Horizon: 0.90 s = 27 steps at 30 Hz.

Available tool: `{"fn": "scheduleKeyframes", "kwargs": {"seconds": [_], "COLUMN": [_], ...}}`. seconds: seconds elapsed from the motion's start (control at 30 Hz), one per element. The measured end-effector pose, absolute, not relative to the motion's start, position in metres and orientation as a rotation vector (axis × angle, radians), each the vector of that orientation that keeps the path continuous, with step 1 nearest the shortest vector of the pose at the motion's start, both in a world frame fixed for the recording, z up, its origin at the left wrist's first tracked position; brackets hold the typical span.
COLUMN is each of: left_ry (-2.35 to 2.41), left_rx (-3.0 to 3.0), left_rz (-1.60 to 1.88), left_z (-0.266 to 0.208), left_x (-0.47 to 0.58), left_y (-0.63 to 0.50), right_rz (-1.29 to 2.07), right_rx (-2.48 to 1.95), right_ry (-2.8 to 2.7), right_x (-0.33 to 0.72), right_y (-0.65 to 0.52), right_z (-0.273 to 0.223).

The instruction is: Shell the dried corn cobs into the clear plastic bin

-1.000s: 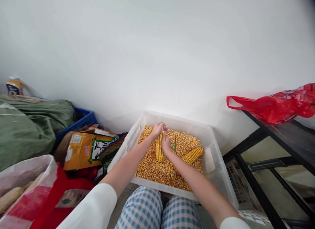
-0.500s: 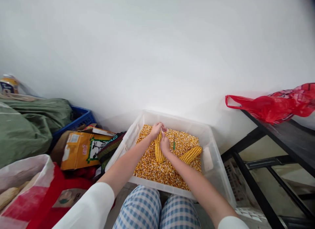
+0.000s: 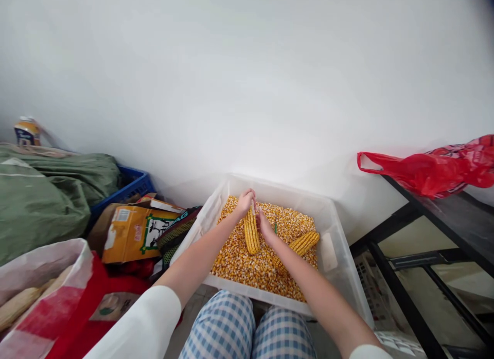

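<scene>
My left hand (image 3: 246, 200) is closed around the upper end of a yellow corn cob (image 3: 251, 235), which points down toward me above loose kernels. Beside the cob's right side is my right hand (image 3: 264, 225), palm turned to it and fingers stretched out; whether they touch it is hard to see. Loose corn kernels (image 3: 239, 269) cover the floor of a translucent plastic bin (image 3: 341, 256). Another full cob (image 3: 304, 243) lies on them at the right, partly behind my right forearm. A slim green object (image 3: 275, 227) stands up out of the kernels.
On the left are a blue crate (image 3: 135, 186) with green cloth, an orange carton (image 3: 127, 233) and a red-and-white bag (image 3: 73, 292) holding pale cobs. To the right stands a black metal frame (image 3: 401, 292) with a red plastic bag (image 3: 428, 168) on top. A white wall (image 3: 247, 91) rises behind the bin.
My right hand has drawn slightly away from the cob's upper end, and its fingers have straightened. My left hand still holds the cob. The whole view has shifted slightly.
</scene>
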<state>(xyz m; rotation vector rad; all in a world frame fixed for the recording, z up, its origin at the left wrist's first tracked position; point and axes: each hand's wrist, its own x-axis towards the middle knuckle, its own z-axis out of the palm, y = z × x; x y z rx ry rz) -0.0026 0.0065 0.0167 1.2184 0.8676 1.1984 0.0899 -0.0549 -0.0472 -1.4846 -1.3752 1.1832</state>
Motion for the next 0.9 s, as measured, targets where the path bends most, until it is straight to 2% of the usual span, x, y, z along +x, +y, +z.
{"fn": "scheduleKeyframes", "kwargs": {"seconds": [0.1,0.17,0.43,0.7,0.9], "left_ry": [0.914,0.89,0.774,0.806,0.794], "left_rx": [1.034,0.967,1.026,0.965,0.98], "left_rz": [1.283,1.309,1.303,1.374,1.344], "left_z": [0.024,0.032,0.05,0.053,0.052], "left_x": [-0.013,-0.015,-0.006,-0.005,-0.004], "left_y": [0.016,0.018,0.004,0.0,0.001], "right_rz": [1.252,1.169,0.832,0.592,0.674], "right_rx": [-1.183,-1.162,-1.397,-1.64,-1.756], "right_ry": [-1.256,-1.292,-1.591,-1.668,-1.458], "right_x": [0.084,0.083,0.093,0.084,0.091], "right_y": [-0.054,-0.055,-0.068,-0.072,-0.063], "right_z": [-0.041,-0.034,-0.008,0.003,-0.001]}}
